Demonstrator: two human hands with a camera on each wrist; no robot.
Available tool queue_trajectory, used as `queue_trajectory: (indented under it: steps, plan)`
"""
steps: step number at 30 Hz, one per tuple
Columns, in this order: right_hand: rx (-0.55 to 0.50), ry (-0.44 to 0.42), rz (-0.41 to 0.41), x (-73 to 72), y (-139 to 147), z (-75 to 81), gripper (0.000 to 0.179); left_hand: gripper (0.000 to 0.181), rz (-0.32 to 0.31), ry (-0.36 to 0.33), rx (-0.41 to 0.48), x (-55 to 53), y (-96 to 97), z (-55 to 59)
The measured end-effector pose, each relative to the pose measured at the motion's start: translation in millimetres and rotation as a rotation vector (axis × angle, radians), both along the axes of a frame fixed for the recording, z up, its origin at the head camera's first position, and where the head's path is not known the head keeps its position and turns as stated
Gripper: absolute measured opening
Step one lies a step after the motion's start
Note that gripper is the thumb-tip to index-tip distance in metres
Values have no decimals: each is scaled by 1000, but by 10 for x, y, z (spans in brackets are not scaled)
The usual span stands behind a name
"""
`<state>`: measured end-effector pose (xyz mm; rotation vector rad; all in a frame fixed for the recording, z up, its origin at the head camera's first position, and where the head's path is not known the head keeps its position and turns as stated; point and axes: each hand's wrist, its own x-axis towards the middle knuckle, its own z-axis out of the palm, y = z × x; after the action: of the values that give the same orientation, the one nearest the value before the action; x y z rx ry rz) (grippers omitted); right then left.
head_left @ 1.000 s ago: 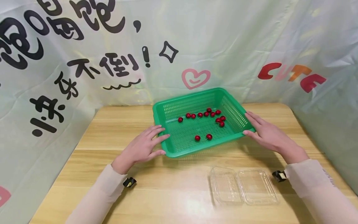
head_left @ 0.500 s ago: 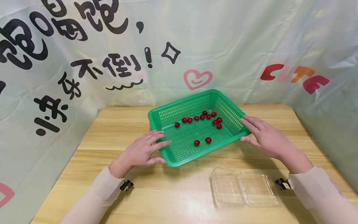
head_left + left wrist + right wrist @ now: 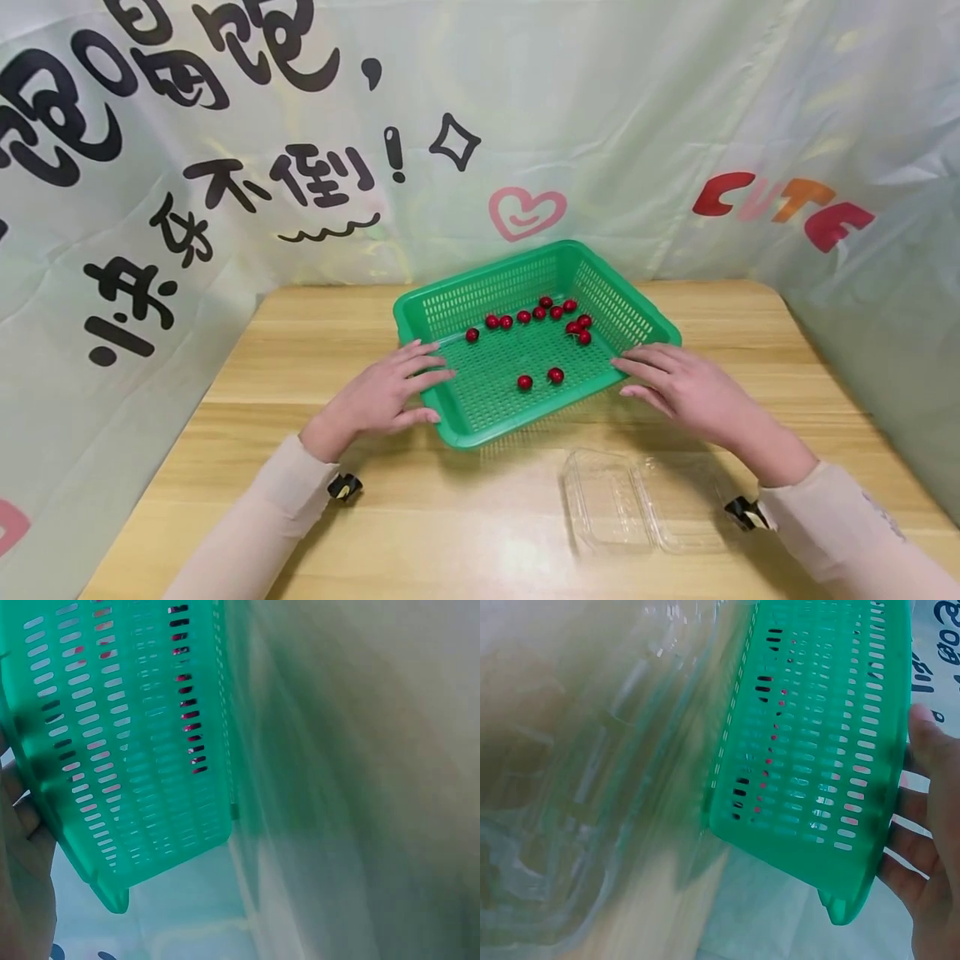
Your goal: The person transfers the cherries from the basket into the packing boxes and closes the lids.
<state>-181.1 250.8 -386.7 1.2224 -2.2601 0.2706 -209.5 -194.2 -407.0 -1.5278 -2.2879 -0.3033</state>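
Observation:
A green plastic basket [image 3: 480, 429] with slotted sides stands at an angle on the wooden table, near the back wall. Several red cherries [image 3: 555, 376] lie on its floor, most of them toward the far right side. My left hand [image 3: 372, 396] rests on the basket's left rim, fingers fairly straight over the edge. My right hand [image 3: 693, 387] lies at the front rim near the right corner, fingers extended over it and thumb lower, outside. Both wrist views show the basket's slotted wall [image 3: 150, 750] beside the fingers; the fingertips are partly hidden behind the rim.
A clear plastic clamshell box [image 3: 609, 504] lies unfolded on the table [image 3: 420, 517], in front of the basket and near the right forearm. A printed white cloth [image 3: 622, 125] hangs behind the table and on both sides.
The basket first turned a little and its left front corner came nearer; it then stayed put. My right hand slid from the right corner toward the front rim. The left hand hardly moved.

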Motion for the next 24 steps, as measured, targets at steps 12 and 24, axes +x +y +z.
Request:
queue_trajectory:
  steps: [12, 24]
  plan:
    - [-31, 0, 30, -137, -56, 12, 55, 73, -4, 108, 4, 186, -58, -25]
    - [-26, -11, 29, -303, -97, 9, 57, 67, 7, 166, 23, 361, -31, -12]
